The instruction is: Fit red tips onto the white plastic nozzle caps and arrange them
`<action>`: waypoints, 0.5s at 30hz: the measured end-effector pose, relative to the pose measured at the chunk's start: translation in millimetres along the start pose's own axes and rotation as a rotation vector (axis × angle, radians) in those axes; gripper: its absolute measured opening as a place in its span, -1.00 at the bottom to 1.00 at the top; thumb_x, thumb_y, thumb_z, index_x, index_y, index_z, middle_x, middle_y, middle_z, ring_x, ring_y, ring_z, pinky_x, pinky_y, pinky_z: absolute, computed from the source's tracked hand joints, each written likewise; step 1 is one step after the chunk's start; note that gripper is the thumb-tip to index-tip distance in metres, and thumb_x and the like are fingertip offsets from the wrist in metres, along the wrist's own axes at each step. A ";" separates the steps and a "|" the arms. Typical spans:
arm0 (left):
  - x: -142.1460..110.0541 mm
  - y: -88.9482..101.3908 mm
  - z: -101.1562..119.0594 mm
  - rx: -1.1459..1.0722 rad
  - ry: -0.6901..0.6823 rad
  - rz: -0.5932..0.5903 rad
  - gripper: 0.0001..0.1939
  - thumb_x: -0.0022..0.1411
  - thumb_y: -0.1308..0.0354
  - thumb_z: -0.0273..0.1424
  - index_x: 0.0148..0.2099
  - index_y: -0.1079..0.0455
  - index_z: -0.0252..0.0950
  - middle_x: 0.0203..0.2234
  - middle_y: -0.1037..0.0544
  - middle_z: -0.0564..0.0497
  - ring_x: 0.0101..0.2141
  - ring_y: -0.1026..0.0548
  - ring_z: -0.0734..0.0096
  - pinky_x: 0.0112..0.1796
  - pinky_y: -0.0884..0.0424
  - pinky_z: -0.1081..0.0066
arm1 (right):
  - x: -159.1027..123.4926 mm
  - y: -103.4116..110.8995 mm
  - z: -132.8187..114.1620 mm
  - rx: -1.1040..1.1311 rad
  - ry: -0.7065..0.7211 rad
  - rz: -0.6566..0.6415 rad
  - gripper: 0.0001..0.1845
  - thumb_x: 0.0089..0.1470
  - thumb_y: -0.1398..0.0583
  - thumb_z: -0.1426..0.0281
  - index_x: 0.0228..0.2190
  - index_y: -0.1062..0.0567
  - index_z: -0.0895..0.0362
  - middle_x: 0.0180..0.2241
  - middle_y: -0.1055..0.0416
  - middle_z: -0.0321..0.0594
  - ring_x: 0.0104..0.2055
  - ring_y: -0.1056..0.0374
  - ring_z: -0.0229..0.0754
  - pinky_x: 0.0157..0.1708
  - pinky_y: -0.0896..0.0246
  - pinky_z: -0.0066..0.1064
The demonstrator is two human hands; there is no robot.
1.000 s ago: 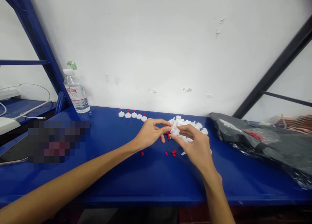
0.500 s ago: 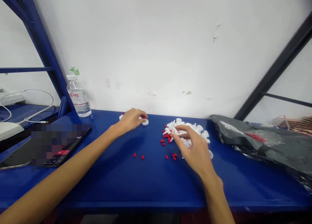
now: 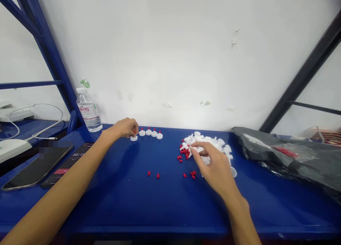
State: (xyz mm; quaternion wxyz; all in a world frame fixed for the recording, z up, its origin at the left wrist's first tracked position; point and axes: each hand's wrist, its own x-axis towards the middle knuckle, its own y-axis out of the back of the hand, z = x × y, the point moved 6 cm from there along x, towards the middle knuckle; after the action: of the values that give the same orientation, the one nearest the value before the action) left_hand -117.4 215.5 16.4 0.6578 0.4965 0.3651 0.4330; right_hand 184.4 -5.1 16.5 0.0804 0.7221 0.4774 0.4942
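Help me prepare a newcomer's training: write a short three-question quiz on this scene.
1. True or false: the left hand touches a round white plastic cap with a red tip.
2. How many matching caps stand in the row, clear of that hand?
3. The right hand is nearest the:
A) clear plastic bottle
B) heap of white plastic caps
C) black plastic bag

Key: 1. True; 2. Four; 3. B

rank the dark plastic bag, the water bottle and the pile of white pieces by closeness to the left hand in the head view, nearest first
From the left hand:
1. water bottle: just to its left, by the wall
2. pile of white pieces: to its right, by the right hand
3. dark plastic bag: far right
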 end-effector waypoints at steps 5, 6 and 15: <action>2.2 0.7 -11.1 -0.023 0.025 0.000 -0.83 -0.14 -0.31 -0.43 -0.38 -0.52 -0.25 -0.47 -0.65 0.02 -0.52 -0.55 0.37 -0.47 -0.30 0.48 | -1.0 -1.6 1.4 -0.003 0.004 -0.020 -0.82 0.31 -0.13 0.28 -0.18 -0.54 -0.03 -0.13 -0.58 -0.26 -0.33 -0.52 -0.14 -0.44 -0.28 -0.36; 2.5 0.0 -12.3 -0.034 0.022 -0.006 -0.82 -0.13 -0.30 -0.43 -0.36 -0.52 -0.26 -0.45 -0.65 0.02 -0.53 -0.55 0.37 -0.47 -0.31 0.48 | -1.3 -1.9 1.7 0.001 -0.001 -0.026 -0.83 0.31 -0.13 0.29 -0.18 -0.54 -0.03 -0.13 -0.58 -0.27 -0.32 -0.52 -0.14 -0.44 -0.28 -0.36; -0.6 0.2 -17.2 -0.126 0.033 -0.098 -0.64 -0.13 -0.36 -0.37 -0.19 -0.55 -0.30 -0.34 -0.67 -0.08 -0.50 -0.55 0.35 -0.53 -0.36 0.49 | -1.3 -3.8 1.5 0.014 -0.014 -0.057 -0.85 0.32 -0.13 0.29 -0.19 -0.53 -0.06 -0.14 -0.57 -0.33 -0.30 -0.50 -0.16 -0.36 -0.28 -0.36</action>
State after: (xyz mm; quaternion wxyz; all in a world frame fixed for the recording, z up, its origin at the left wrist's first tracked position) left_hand -133.3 220.8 12.5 0.7022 0.4283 0.3719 0.4304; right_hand 183.1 -3.5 12.6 0.0926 0.7122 0.5006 0.4833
